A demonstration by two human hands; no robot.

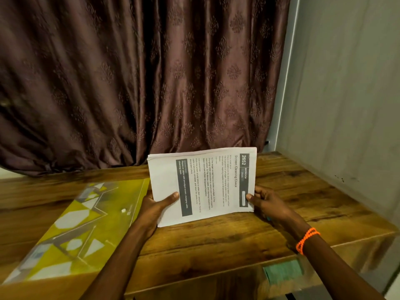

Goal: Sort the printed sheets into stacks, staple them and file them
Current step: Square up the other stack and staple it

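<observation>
A stack of printed sheets [207, 182] is held up off the wooden table [216, 241], turned sideways, with the top page headed "2652 Screen Cleaning Check". My left hand [158, 206] grips its lower left edge, thumb on the top page. At the lower right corner my right hand [265, 201] pinches the stack, thumb on top. A yellow patterned file folder [71, 232] lies flat on the table to the left of the stack.
A brown embossed curtain [140, 83] hangs behind the table. A grey wall [346, 105] bounds the right side. A small green object [282, 271] sits at the table's front right edge. An orange bead bracelet [306, 240] circles my right wrist.
</observation>
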